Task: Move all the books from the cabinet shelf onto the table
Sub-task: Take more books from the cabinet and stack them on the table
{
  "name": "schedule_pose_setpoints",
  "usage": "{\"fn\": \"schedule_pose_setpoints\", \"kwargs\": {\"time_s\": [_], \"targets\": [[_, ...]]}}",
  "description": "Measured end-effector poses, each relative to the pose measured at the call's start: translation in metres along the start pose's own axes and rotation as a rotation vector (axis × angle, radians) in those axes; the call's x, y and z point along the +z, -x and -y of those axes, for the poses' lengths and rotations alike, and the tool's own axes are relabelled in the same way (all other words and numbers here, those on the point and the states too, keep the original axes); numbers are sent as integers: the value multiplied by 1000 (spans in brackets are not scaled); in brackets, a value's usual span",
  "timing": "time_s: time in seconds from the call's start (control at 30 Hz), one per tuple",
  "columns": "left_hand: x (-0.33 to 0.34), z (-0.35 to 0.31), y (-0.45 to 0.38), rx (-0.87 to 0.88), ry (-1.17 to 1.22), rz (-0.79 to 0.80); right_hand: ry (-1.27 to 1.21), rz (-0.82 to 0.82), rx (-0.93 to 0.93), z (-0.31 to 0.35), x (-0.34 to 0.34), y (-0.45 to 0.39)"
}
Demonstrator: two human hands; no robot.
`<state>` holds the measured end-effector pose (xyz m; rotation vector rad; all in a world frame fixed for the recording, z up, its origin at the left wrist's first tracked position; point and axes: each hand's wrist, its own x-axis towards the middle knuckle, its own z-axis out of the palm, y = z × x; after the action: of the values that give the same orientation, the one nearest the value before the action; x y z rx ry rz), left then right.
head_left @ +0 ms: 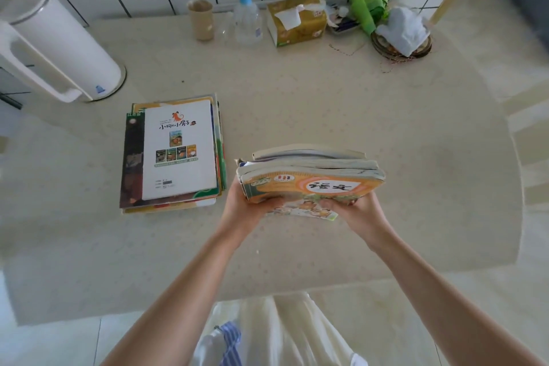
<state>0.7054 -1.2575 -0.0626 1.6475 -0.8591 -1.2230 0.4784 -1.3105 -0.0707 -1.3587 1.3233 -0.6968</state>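
I hold a bundle of worn books [312,175] above the beige table [326,104], tilted so their top edges face away from me; the front cover is orange with a white label. My left hand [243,208] grips the bundle's lower left corner and my right hand [353,211] grips its lower right. A flat stack of books [175,151] lies on the table to the left, topped by a white cover with small pictures. The cabinet shelf is out of view.
A white kettle [56,47] stands at the table's far left. Along the tiled back wall stand a brown cup [202,19], a pump bottle [246,18], a tissue pack [297,19], green and white bags [383,21]. The table's near edge is by my waist.
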Motion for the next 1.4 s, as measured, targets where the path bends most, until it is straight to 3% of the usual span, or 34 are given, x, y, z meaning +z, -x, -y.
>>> {"fn": "schedule_pose_setpoints", "kwargs": {"time_s": [0.3, 0.63, 1.03, 1.27, 1.4], "targets": [[-20, -23, 11, -3, 199, -54, 137, 108, -97, 59, -2, -11], [-95, -49, 22, 42, 332, -109, 121, 298, -210, 137, 58, -31], [-207, -68, -18, -83, 250, -224, 83, 195, -50, 175, 177, -55], [-244, -59, -57, -220, 210, -273, 156, 147, 161, 177, 223, -88], [-254, -53, -71, -286, 159, -235, 175, 208, 305, 178, 236, -98]]}}
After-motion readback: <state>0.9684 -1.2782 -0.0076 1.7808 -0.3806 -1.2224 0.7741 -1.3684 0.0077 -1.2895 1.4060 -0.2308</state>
